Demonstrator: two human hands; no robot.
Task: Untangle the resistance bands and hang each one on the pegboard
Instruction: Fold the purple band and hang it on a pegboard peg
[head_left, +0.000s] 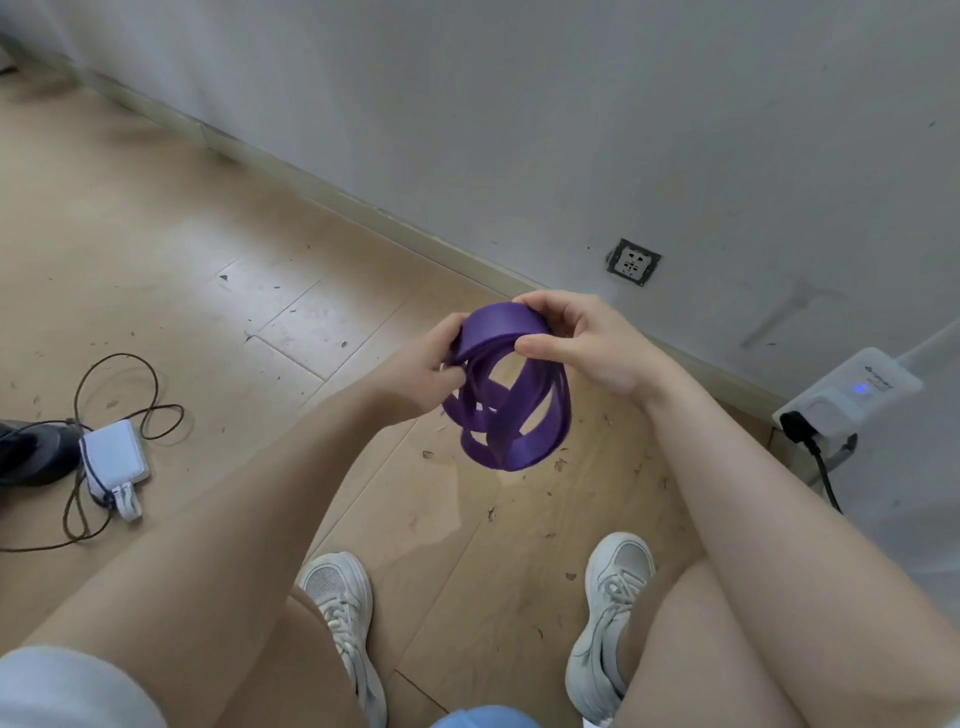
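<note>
— Wooden floor (156, 249) runs from your left to the skirting board (322, 192) under the white wall (571, 104). What lies on it?
— At left a white charger (111, 457) with its looped cable (130, 384); at far right a plugged power strip (841, 400).
— And your hands?
— Your left hand (431, 369) grips the purple resistance bands (511, 405) at their upper left edge; your right hand (582, 343) pinches the top. The tangle hangs between them, above your white sneakers (343, 613).
</note>
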